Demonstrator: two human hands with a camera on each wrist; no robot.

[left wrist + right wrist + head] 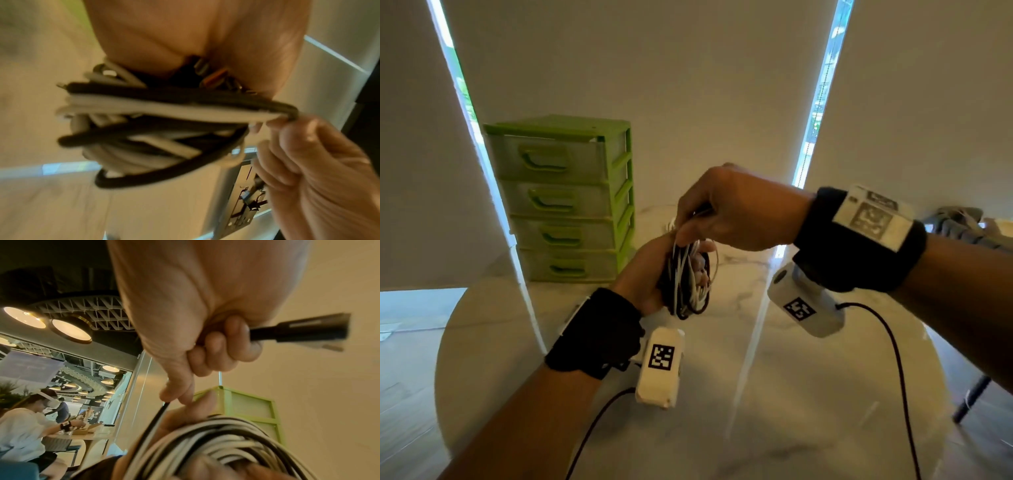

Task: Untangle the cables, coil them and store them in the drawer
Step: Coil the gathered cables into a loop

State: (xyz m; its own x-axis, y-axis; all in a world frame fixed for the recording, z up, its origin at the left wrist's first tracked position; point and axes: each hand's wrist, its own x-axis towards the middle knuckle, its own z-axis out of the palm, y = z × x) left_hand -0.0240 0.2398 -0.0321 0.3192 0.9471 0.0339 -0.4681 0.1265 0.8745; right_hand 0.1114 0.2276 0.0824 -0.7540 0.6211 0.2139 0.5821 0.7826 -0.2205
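At the left of the head view, a green drawer unit (pixel 561 198) with four shut drawers stands on the far part of the marble bench (pixel 791 394), against the pale wall. Just right of it, at the centre of the frame, the left hand (pixel 643 274) is lifted above the bench, palm turned right, with its fingers curled round a bundle of black and white cables (pixel 688 281) wound into loops. The left wrist view shows the same loops (pixel 164 116) stacked close, black strands over white ones. Directly above the bundle, touching its upper edge, the right hand (pixel 736 209) grips from the top: in the right wrist view its thumb and forefinger pinch a black strand (pixel 156 417) running down to the coil, while the other fingers (pixel 236 337) close on a black connector plug (pixel 304 328) that sticks out to the right. The two hands meet at the bundle. At the far right edge of the head view, a grey object, too blurred to name, lies beyond the bench.
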